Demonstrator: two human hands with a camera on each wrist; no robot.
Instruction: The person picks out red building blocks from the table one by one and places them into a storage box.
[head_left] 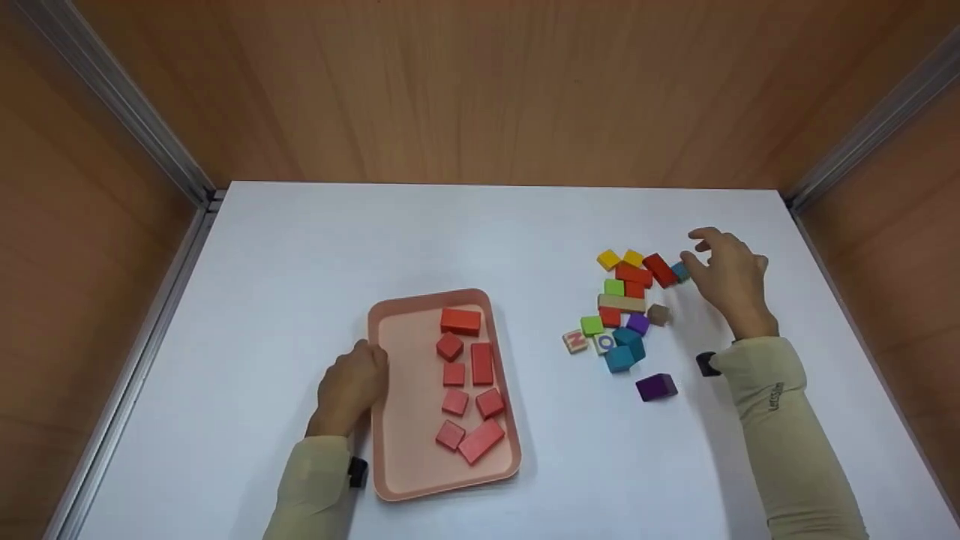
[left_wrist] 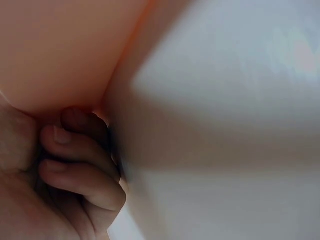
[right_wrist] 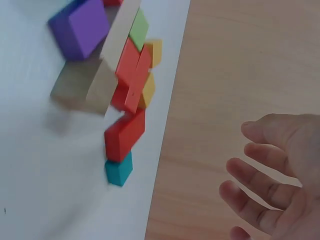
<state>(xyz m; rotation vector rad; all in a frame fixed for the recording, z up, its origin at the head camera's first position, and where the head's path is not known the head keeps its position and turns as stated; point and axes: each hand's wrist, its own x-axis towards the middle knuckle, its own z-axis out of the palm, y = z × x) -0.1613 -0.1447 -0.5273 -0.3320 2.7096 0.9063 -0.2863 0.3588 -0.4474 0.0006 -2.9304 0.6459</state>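
Observation:
My left hand (head_left: 353,386) grips the left rim of a pink tray (head_left: 409,480); in the left wrist view its fingers curl under the tray's edge. Red blocks, cubes and longer ones such as a red rectangular block (head_left: 460,322), lie along the tray's right half. My right hand (head_left: 729,279) hovers with spread, relaxed fingers and nothing between them, at the right end of a loose block cluster. Nearest to it are a small blue cube (head_left: 680,271) and a red rectangular block (head_left: 660,270). The right wrist view shows the palm side of the right hand, apart from these blocks.
The cluster also has yellow cubes (head_left: 609,259), a natural wood plank (head_left: 622,303), green cubes (head_left: 592,325), blue blocks (head_left: 620,358) and a letter cube (head_left: 575,341). A dark purple block (head_left: 656,387) lies nearer me. Wooden panels (head_left: 480,90) border the white table (head_left: 300,247).

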